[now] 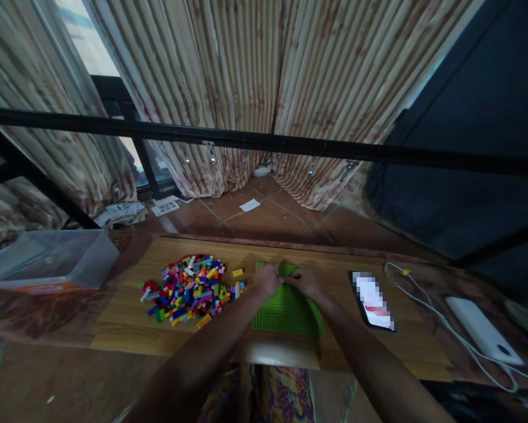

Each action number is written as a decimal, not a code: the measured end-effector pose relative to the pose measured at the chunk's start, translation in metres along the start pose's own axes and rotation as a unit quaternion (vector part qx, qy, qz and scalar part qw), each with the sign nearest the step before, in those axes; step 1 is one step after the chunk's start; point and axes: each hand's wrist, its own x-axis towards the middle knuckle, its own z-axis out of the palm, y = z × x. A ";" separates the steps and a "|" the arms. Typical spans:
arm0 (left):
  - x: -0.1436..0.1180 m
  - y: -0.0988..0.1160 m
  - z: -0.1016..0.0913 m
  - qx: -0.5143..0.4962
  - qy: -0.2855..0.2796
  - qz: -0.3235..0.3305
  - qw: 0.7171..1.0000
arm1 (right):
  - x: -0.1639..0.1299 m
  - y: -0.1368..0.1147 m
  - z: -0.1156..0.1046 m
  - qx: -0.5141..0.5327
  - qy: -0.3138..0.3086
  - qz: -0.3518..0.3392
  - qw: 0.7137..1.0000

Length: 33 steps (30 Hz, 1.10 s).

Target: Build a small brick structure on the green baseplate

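Observation:
A green studded baseplate (285, 314) lies on the wooden board in front of me. Over its far part, my left hand (269, 278) and my right hand (306, 282) come together, fingertips almost meeting. Both hands are closed in a pinch; whatever sits between the fingers is too small and dark to make out. Left of the plate spreads a heap of mixed toy building bricks (193, 291) in many colours. A yellow brick (238, 272) rests apart from the heap, near my left hand.
To the right lie a phone (373, 301) with a lit screen, a white cable (444, 320) and a white power bank (484, 330). A clear plastic bin (81, 261) stands at far left. A black metal bar (246, 136) crosses beyond the board, before striped curtains (232, 70).

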 end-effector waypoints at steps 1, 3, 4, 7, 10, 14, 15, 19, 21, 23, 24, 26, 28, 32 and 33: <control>-0.006 0.001 -0.003 -0.011 0.017 0.007 1.000 | -0.001 -0.002 -0.002 0.000 0.004 -0.002 1.000; -0.026 -0.001 -0.011 -0.041 0.052 0.027 0.997 | -0.005 -0.004 -0.005 0.003 0.014 -0.005 1.000; -0.039 -0.005 -0.014 -0.057 0.068 0.039 0.995 | -0.007 -0.006 -0.007 0.004 0.023 -0.008 1.000; -0.095 -0.031 -0.018 -0.098 0.096 0.061 0.989 | -0.016 -0.013 -0.009 0.013 0.063 -0.019 0.998; -0.160 -0.065 -0.007 -0.145 0.082 0.055 0.985 | -0.033 -0.029 0.004 0.042 0.087 -0.045 0.994; -0.222 -0.099 0.009 -0.190 0.074 -0.023 0.979 | -0.068 -0.064 0.044 0.093 0.056 -0.100 0.989; -0.230 -0.106 0.009 -0.195 0.086 -0.030 0.977 | -0.078 -0.074 0.055 0.102 0.044 -0.113 0.987; -0.236 -0.129 -0.004 -0.203 0.148 -0.017 0.968 | -0.111 -0.102 0.087 0.116 0.021 -0.157 0.981; -0.229 -0.140 -0.012 -0.193 0.172 -0.025 0.966 | -0.121 -0.110 0.096 0.111 0.021 -0.170 0.979; -0.220 -0.149 -0.017 -0.165 0.190 -0.037 0.967 | -0.128 -0.115 0.101 0.104 0.012 -0.181 0.978; -0.216 -0.151 -0.018 -0.144 0.194 -0.042 0.969 | -0.130 -0.118 0.103 0.103 0.005 -0.187 0.977; -0.208 -0.152 -0.019 -0.094 0.190 -0.060 0.975 | -0.134 -0.122 0.106 0.107 -0.011 -0.193 0.975; -0.202 -0.148 -0.018 -0.037 0.171 -0.085 0.981 | -0.137 -0.127 0.109 0.118 -0.025 -0.193 0.974; -0.194 -0.140 -0.017 0.044 0.129 -0.128 0.982 | -0.140 -0.131 0.114 0.144 -0.056 -0.176 0.972; -0.193 -0.139 -0.016 0.050 0.123 -0.134 0.982 | -0.140 -0.131 0.115 0.152 -0.060 -0.167 0.972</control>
